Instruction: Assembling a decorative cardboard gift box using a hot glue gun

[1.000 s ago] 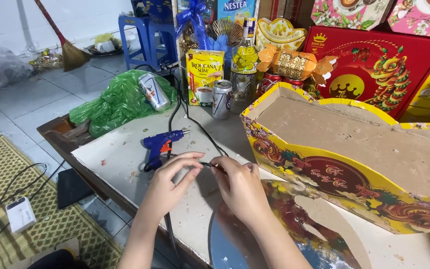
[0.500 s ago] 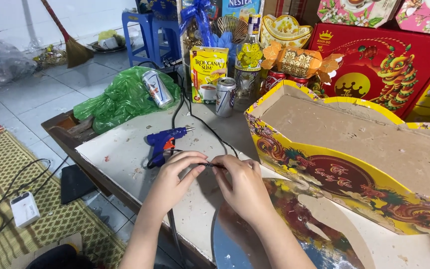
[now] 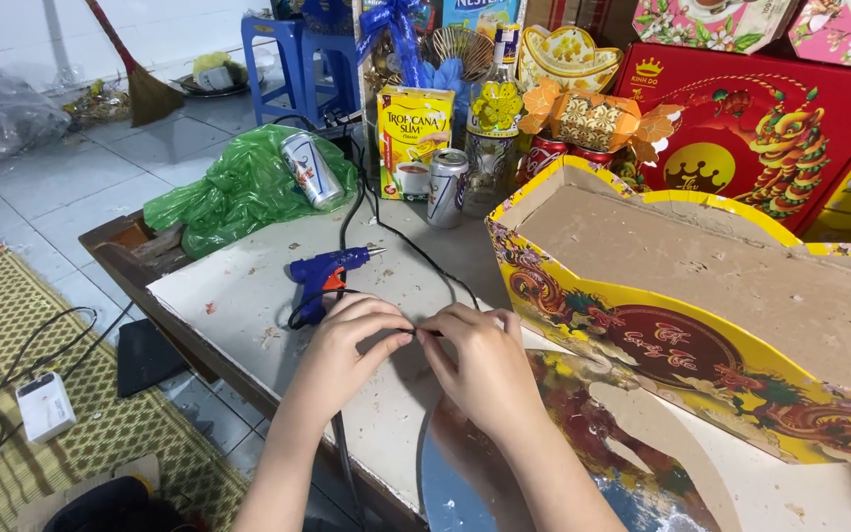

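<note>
1. Here, the left hand (image 3: 347, 345) and right hand (image 3: 480, 360) meet over the white tabletop (image 3: 238, 286), fingertips pinched on a thin black cord (image 3: 416, 332) stretched between them.
2. Just beyond the left hand lies a blue glue gun (image 3: 322, 276), nozzle pointing right.
3. To the right stands a yellow cardboard basket tray (image 3: 701, 335), brown inside.
4. Farther off: a green plastic bag (image 3: 238, 187), two drink cans (image 3: 445, 187), and a red gift box (image 3: 770, 128).
</note>
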